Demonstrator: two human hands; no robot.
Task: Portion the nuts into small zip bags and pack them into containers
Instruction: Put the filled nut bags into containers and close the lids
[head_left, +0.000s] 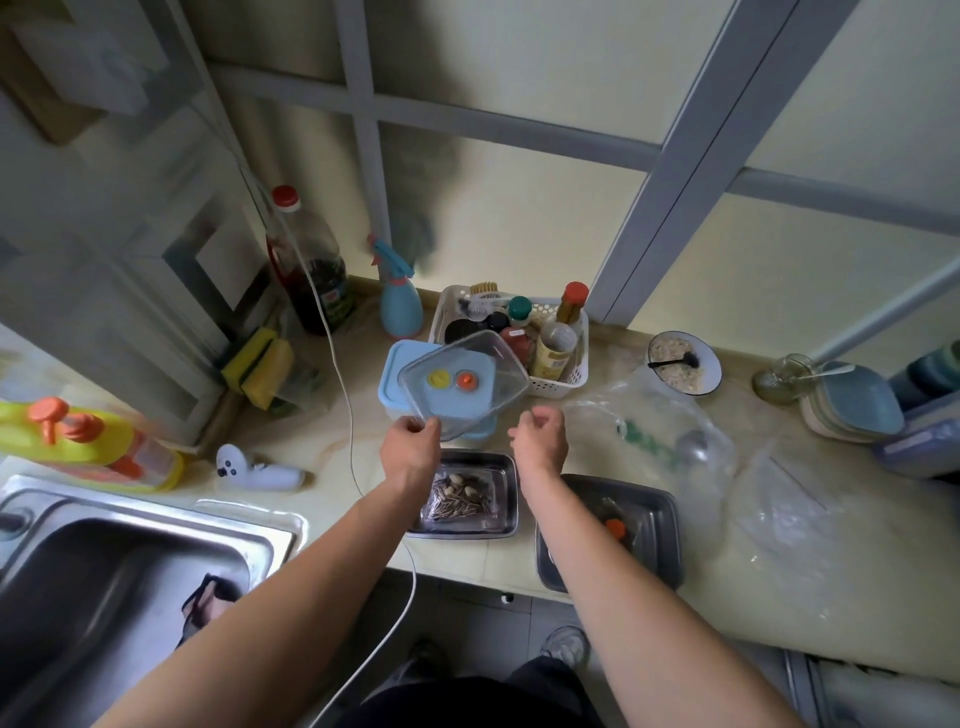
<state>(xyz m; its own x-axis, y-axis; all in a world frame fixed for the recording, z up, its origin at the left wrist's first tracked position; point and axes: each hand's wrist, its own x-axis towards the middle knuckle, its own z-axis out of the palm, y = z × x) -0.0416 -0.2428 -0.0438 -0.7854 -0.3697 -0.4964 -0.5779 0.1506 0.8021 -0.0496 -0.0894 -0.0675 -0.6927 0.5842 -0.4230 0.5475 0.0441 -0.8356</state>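
My left hand (411, 448) pinches the near corner of a clear plastic container (498, 366), held tilted above a light blue lidded box (396, 379) with a yellow and an orange valve on top. My right hand (540, 434) hovers just right of it, fingers curled, holding nothing. Below my hands a steel tray (506, 499) holds a small zip bag of sunflower seeds and nuts (462, 496). A second steel tray (657, 525) to the right holds something with an orange piece, partly hidden by my right forearm.
A steel sink (119, 582) lies at lower left. A white basket of bottles (563, 382) stands behind the boxes. Crumpled clear bags (675, 441) cover the counter's right, with a bowl of oats (680, 364) and stacked plates (852, 402) beyond. A white cable (345, 395) crosses the counter.
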